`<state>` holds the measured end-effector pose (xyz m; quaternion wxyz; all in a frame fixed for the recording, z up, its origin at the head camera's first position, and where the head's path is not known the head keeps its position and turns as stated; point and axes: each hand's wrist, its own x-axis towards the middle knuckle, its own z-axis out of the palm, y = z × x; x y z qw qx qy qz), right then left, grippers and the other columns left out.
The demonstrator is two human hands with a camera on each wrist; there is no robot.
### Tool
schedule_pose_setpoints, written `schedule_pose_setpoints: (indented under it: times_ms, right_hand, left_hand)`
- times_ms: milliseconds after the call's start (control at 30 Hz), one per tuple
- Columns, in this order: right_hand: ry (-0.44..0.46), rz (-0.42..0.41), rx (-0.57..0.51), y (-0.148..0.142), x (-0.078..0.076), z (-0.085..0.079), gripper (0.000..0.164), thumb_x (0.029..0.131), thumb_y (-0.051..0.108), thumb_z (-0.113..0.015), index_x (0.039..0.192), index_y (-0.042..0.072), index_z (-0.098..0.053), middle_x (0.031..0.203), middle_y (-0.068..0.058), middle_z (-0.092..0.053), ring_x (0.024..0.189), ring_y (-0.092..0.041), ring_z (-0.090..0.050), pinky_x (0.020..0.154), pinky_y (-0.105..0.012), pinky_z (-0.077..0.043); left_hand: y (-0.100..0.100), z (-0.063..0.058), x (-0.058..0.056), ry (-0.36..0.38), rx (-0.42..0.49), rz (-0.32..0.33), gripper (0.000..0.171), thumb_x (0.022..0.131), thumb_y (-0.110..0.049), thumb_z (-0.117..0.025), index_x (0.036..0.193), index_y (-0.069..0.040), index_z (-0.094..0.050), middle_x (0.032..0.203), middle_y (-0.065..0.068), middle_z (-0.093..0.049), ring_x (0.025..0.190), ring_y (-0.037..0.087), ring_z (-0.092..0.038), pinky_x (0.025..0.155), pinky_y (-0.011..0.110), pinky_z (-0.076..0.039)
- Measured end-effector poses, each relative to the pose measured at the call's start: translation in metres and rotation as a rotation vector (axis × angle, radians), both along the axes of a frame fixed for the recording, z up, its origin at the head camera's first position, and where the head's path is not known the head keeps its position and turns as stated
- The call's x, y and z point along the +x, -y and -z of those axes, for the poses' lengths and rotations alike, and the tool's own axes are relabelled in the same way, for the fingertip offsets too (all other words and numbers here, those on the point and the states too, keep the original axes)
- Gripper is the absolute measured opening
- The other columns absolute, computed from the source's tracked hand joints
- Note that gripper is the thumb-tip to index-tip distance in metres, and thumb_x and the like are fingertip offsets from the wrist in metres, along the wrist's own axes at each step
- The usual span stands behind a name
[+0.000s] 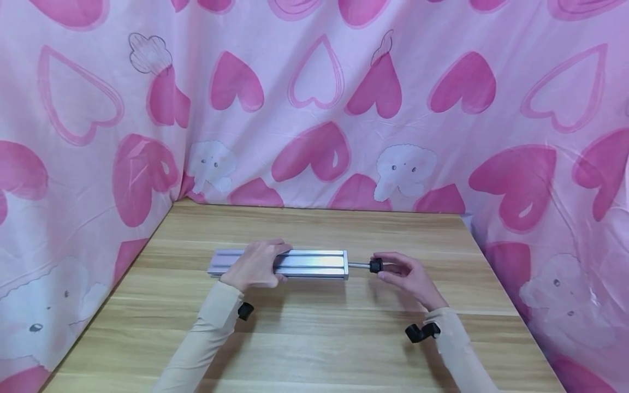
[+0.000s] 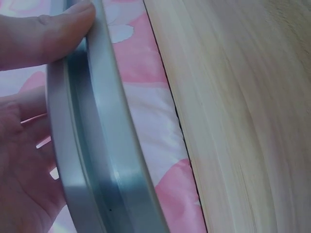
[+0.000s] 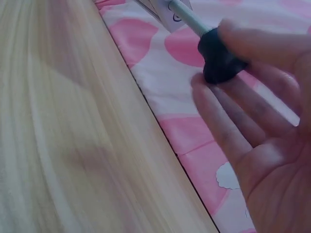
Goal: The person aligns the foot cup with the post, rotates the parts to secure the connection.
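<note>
A silver aluminium profile bar point(image 1: 310, 264) with lengthwise grooves lies sideways in front of me, held above the table. My left hand point(image 1: 256, 265) grips it near its middle, and in the left wrist view the thumb point(image 2: 63, 36) presses along the grooved side of the bar point(image 2: 109, 145). From the bar's right end cap sticks a thin metal rod point(image 1: 359, 265) tipped with a black knob point(image 1: 375, 266). My right hand point(image 1: 405, 275) pinches that knob between thumb and fingers. In the right wrist view the knob point(image 3: 218, 56) sits at the fingertips, with the other fingers extended.
A wood-grain table point(image 1: 314, 338) spreads beneath both hands. Pink heart-patterned cloth point(image 1: 304, 158) hangs behind it and at both sides. Black wrist-worn pieces show below the left wrist point(image 1: 245, 311) and the right wrist point(image 1: 422, 332).
</note>
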<state>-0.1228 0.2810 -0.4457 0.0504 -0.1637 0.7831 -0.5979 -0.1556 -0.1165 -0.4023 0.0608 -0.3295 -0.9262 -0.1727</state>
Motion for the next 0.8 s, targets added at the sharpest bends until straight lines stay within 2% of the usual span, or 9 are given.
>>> schedule_pose_setpoints:
  times_ms: [100,200,300,367,433,500,633,700,800]
  right_hand:
    - [0.062,0.011,-0.016,0.0001,-0.0010,-0.0010,0.040,0.100,0.021,-0.064,0.133,-0.001,-0.061,0.115,-0.014,-0.074,0.096,-0.021,-0.075,0.086,-0.032,-0.060]
    - [0.105,0.010,-0.043,0.0022,-0.0024,-0.0012,0.038,0.104,0.023,-0.057,0.128,-0.006,-0.062,0.106,-0.017,-0.075,0.090,-0.026,-0.076,0.082,-0.038,-0.061]
    - [0.114,0.002,-0.013,0.0046,-0.0028,-0.0008,0.041,0.105,0.028,-0.054,0.127,-0.006,-0.062,0.107,-0.021,-0.074,0.090,-0.026,-0.076,0.083,-0.038,-0.061]
    - [0.110,0.013,0.019,0.0040,-0.0017,-0.0005,0.043,0.105,0.031,-0.053,0.132,-0.002,-0.061,0.114,-0.021,-0.072,0.093,-0.022,-0.076,0.085,-0.033,-0.060]
    - [0.069,0.018,0.055,0.0034,0.0000,0.0001,0.043,0.105,0.030,-0.055,0.138,0.002,-0.058,0.123,-0.021,-0.069,0.100,-0.015,-0.074,0.089,-0.026,-0.058]
    - [0.017,0.008,0.035,0.0034,0.0015,0.0013,0.046,0.101,0.021,-0.061,0.143,0.004,-0.054,0.132,-0.024,-0.063,0.109,-0.012,-0.070,0.094,-0.023,-0.055]
    - [-0.114,-0.052,-0.030,0.0054,0.0036,0.0029,0.066,0.087,0.001,-0.076,0.147,0.000,-0.048,0.143,-0.029,-0.054,0.122,-0.012,-0.064,0.102,-0.025,-0.051]
    - [-0.161,-0.066,-0.045,0.0066,0.0040,0.0037,0.070,0.082,-0.004,-0.078,0.145,-0.001,-0.049,0.143,-0.029,-0.053,0.122,-0.012,-0.064,0.103,-0.026,-0.051]
    - [-0.176,-0.031,-0.042,0.0068,0.0050,0.0040,0.065,0.082,-0.004,-0.078,0.142,0.002,-0.055,0.142,-0.025,-0.056,0.120,-0.010,-0.066,0.101,-0.024,-0.051]
  left_hand:
    - [-0.0008,-0.0011,0.0012,0.010,0.005,-0.001,0.064,0.068,-0.026,-0.084,0.127,-0.005,-0.069,0.124,0.011,-0.071,0.106,0.028,-0.070,0.093,0.047,-0.057]
    - [-0.0016,-0.0032,0.0024,0.021,0.009,-0.008,0.065,0.068,-0.025,-0.084,0.128,-0.005,-0.068,0.125,0.011,-0.070,0.107,0.028,-0.069,0.095,0.047,-0.056]
    - [-0.0011,-0.0044,0.0033,0.031,0.005,-0.020,0.066,0.068,-0.023,-0.085,0.128,-0.005,-0.068,0.126,0.012,-0.070,0.108,0.029,-0.069,0.096,0.048,-0.056]
    - [-0.0020,-0.0044,0.0022,0.035,0.002,-0.025,0.066,0.067,-0.023,-0.085,0.128,-0.005,-0.068,0.126,0.012,-0.070,0.108,0.030,-0.069,0.096,0.049,-0.056]
    - [-0.0024,-0.0041,0.0016,0.043,0.002,-0.029,0.066,0.068,-0.023,-0.085,0.128,-0.004,-0.068,0.126,0.013,-0.070,0.108,0.030,-0.068,0.097,0.049,-0.055]
    - [-0.0026,-0.0032,0.0005,0.047,0.004,-0.027,0.065,0.068,-0.024,-0.085,0.128,-0.005,-0.068,0.126,0.013,-0.070,0.108,0.030,-0.068,0.097,0.049,-0.055]
    - [-0.0027,-0.0025,-0.0011,0.044,0.003,-0.018,0.065,0.069,-0.025,-0.085,0.128,-0.005,-0.068,0.126,0.012,-0.070,0.108,0.029,-0.068,0.096,0.048,-0.055]
    - [-0.0023,-0.0017,-0.0019,0.039,0.002,-0.015,0.065,0.069,-0.026,-0.085,0.128,-0.005,-0.068,0.125,0.012,-0.070,0.109,0.030,-0.069,0.096,0.048,-0.056]
    - [-0.0015,-0.0007,-0.0025,0.039,0.006,-0.013,0.065,0.069,-0.026,-0.085,0.128,-0.004,-0.069,0.126,0.013,-0.070,0.110,0.031,-0.068,0.096,0.048,-0.055]
